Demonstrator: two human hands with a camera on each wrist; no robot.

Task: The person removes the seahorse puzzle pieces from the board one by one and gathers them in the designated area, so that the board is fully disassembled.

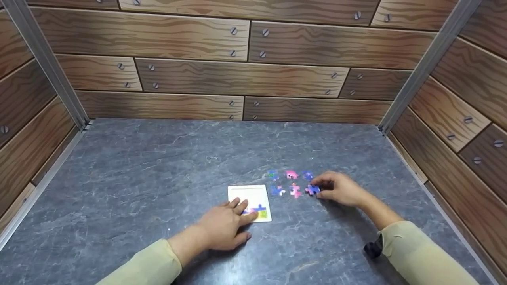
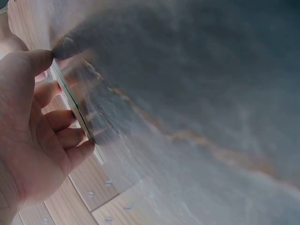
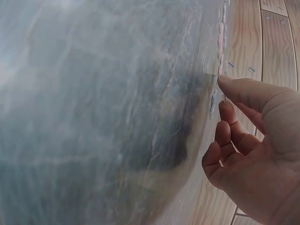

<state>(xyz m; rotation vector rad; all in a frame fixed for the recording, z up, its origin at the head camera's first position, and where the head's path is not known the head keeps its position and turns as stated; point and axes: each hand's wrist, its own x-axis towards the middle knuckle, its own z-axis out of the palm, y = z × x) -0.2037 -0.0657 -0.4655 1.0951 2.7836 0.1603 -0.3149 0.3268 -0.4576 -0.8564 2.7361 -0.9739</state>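
My left hand (image 1: 222, 227) rests with its fingers spread on a white puzzle board (image 1: 251, 194). Assembled blue, pink and yellow puzzle pieces (image 1: 262, 214) lie in the board's lower part, partly hidden under those fingers. In the left wrist view the board (image 2: 70, 96) shows edge-on beneath the fingertips. To the right of the board, my right hand (image 1: 344, 190) pinches a dark blue puzzle piece (image 1: 312, 190) between thumb and fingers. The right wrist view shows the right hand (image 3: 255, 136) with its thumb and a finger closed on the thin piece.
Loose puzzle pieces lie in two rows beside the board: a green-blue one (image 1: 272, 174), a pink one with an eye (image 1: 291, 174), a blue one (image 1: 307, 175), a blue-white one (image 1: 278, 190) and a pink-white one (image 1: 295, 190). Wood-patterned walls (image 1: 190, 35) enclose the grey marbled table (image 1: 158, 158).
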